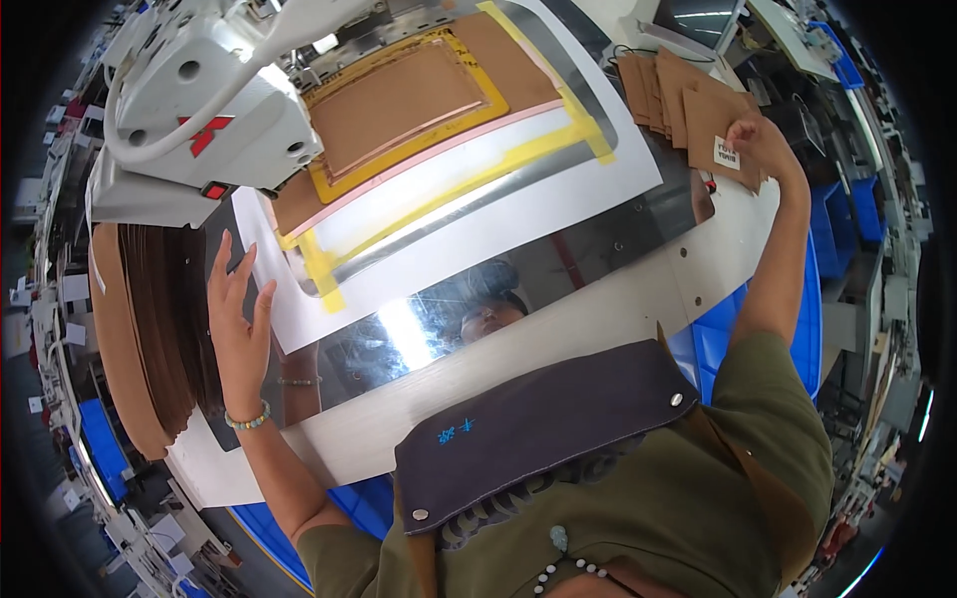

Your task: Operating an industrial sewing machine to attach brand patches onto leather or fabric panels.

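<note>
My left hand (239, 334) is open, its fingers spread above the shiny metal plate (478, 309), beside the left edge of a white sheet (374, 294). My right hand (768, 149) reaches to the far right, over a fanned pile of flat brown pieces (686, 105). Its fingers are bent together at the top piece, just by a white label (727, 153); what they pinch, if anything, is hidden. Between my hands, a brown panel (399, 105) lies inside a yellow frame (488, 92), above the white sheet with yellow tape (449, 204) along its borders.
A white machine head (204, 110) with a thick cable overhangs the upper left. Left of the plate stands a thick stack of brown sheets (140, 339). A screen (698, 20) sits at the far right, and blue bins (837, 229) stand beyond the pale table edge (379, 414).
</note>
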